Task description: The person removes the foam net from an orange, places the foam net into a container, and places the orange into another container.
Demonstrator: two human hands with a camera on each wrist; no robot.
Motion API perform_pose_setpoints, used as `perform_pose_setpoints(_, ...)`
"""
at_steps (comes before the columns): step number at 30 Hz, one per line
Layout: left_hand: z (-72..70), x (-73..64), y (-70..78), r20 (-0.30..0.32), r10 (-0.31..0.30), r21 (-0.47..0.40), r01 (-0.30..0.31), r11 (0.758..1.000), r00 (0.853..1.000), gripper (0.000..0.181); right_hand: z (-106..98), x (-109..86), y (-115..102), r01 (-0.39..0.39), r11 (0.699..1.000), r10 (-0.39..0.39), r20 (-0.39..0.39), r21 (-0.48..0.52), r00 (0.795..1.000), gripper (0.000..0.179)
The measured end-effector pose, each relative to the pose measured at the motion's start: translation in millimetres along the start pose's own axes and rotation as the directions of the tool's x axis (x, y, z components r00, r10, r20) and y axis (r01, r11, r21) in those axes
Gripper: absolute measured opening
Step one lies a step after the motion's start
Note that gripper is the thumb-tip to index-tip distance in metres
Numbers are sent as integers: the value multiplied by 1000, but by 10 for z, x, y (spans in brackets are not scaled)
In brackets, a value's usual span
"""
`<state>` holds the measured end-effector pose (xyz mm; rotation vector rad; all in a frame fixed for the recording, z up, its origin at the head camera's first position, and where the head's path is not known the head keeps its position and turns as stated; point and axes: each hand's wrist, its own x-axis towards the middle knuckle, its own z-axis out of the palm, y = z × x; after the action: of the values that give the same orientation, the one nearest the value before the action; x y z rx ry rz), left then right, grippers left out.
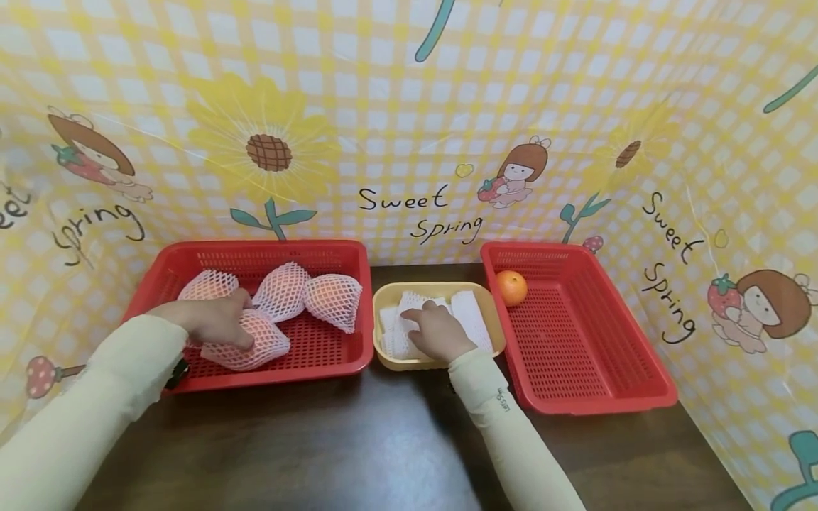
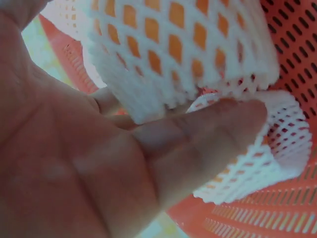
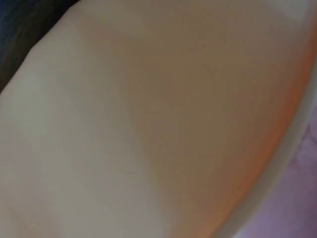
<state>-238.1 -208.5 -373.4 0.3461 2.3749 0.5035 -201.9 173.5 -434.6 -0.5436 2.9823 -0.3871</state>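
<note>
My left hand (image 1: 220, 321) reaches into the left red basket (image 1: 268, 377) and touches a netted orange (image 1: 255, 348) at the front. In the left wrist view its fingers (image 2: 198, 136) stretch between two oranges in white foam nets, one upper netted orange (image 2: 173, 37) and one lower netted orange (image 2: 237, 171). Over the yellow tray (image 1: 422, 365), my right hand (image 1: 441, 333) hovers close above the white foam nets (image 1: 473, 319), fingers loosely bent. The right wrist view holds mostly the blurred tray wall (image 3: 148, 124); that hand's fingers do not show there.
Several other netted oranges, among them a right-hand netted orange (image 1: 334, 297), lie in the left basket. A bare orange (image 1: 511, 288) sits at the far left corner of the right red basket (image 1: 597, 408). A checked cloth (image 1: 409, 106) stands behind the dark table (image 1: 358, 447).
</note>
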Motion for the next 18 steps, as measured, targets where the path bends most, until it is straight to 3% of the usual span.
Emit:
perform_pose_setpoints(5,-12,-72,-5,-49,49,40,-47,998,998,75,-20,-42,-3,11,1000,-10,-40,26,999,39)
perform_pose_setpoints(7,-9,-85,20,-35,50,62,-48,997,998,75,-25,-55,-9,8,1000,-6,-40,30,999,39)
perform_pose_setpoints(13,88,-77,187,49,-34,193,24,981,998,100,-46,-93,-36,4,999,-3,-46,34,999,39)
perform_pose_setpoints(18,148,-66,320,62,-83,234,66,970,995,98,-105,-140,-64,24,999,-22,-85,24,996,37)
